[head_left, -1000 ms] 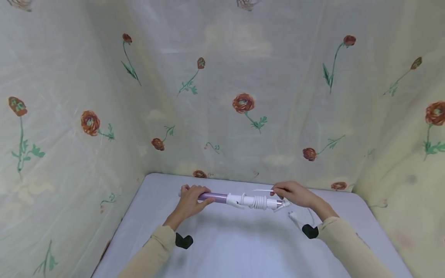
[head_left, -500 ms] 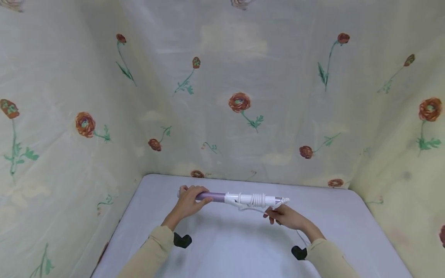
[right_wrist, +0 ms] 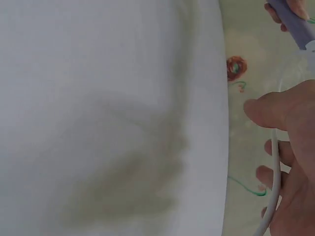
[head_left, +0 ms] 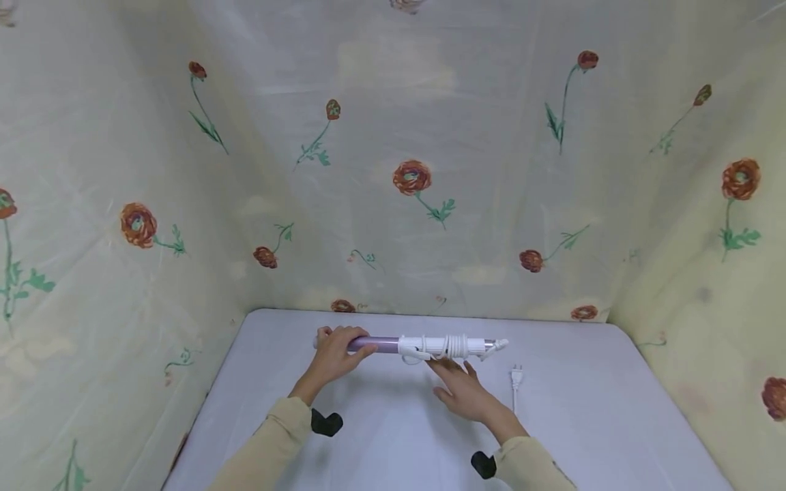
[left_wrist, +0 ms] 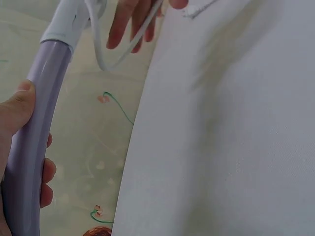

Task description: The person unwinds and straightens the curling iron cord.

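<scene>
A lilac and white corded wand, which looks like a hair styling iron (head_left: pixel 383 345), is held level above the table. My left hand (head_left: pixel 336 356) grips its lilac end, the thumb along the near side in the left wrist view. White cord (head_left: pixel 456 346) is wound in several turns round the white part, near its silvery right end. Just below these turns is my right hand (head_left: pixel 465 394), fingers stretched out and thumb apart. In the right wrist view a loop of the cord (right_wrist: pixel 275 182) runs across its fingers. The fingertips are partly hidden in the head view.
The cord's two-pin plug (head_left: pixel 516 376) hangs or lies to the right of my right hand. A white table (head_left: pixel 589 409) is below, with flower-printed curtains (head_left: pixel 411 252) close behind it and on both sides.
My right hand has passed from behind the wand's right end, down round the front and leftward under it, carrying the cord; its fingers have straightened. The left hand keeps its grip.
</scene>
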Available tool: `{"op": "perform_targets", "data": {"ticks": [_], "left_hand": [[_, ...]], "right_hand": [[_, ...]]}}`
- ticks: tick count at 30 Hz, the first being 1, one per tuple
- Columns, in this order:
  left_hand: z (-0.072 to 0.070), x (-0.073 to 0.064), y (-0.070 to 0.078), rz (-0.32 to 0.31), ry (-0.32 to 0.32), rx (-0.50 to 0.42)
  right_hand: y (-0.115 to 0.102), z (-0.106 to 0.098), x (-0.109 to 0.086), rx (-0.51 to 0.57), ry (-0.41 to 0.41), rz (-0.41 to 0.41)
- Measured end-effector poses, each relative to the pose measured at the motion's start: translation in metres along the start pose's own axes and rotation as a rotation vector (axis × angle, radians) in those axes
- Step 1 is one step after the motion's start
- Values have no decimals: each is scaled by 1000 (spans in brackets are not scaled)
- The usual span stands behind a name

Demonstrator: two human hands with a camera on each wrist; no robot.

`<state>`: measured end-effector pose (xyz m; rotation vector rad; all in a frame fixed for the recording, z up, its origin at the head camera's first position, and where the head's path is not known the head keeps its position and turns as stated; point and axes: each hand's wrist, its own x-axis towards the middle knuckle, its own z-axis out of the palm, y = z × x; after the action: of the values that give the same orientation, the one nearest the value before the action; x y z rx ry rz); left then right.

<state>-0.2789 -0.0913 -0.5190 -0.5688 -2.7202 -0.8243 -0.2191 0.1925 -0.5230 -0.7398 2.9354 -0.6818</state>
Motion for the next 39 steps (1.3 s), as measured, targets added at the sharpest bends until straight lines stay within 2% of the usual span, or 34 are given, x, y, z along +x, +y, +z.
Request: {"op": "perform_targets", "data": {"ticks": [3, 5, 12, 15, 23, 28, 31, 35, 39], "left_hand": [[0, 1, 3, -2, 2, -8], [-1, 1, 5, -10, 6, -4], [-3, 4, 8, -41, 24, 25], [-3, 4, 7, -33, 29, 34], [-4, 1, 6, -41, 25, 35], [-6, 0, 7, -52, 45, 22], [-7, 1, 6, -50, 53, 35], [-5, 2, 7, -37, 56, 58], [-5, 1, 7, -27, 54, 60]], "right_hand": [[-9, 2, 4, -10, 79, 19], [-14, 4, 6, 47, 123, 6], [-24, 19, 13, 466, 156, 16], [-26, 26, 16, 595, 188, 11], [-24, 36, 16, 699, 302, 73], [-22, 32, 13, 760, 368, 54], [-22, 26, 11, 685, 455, 44], [-24, 17, 7, 433, 573, 57], [-26, 7, 2, 293, 605, 58]]}}
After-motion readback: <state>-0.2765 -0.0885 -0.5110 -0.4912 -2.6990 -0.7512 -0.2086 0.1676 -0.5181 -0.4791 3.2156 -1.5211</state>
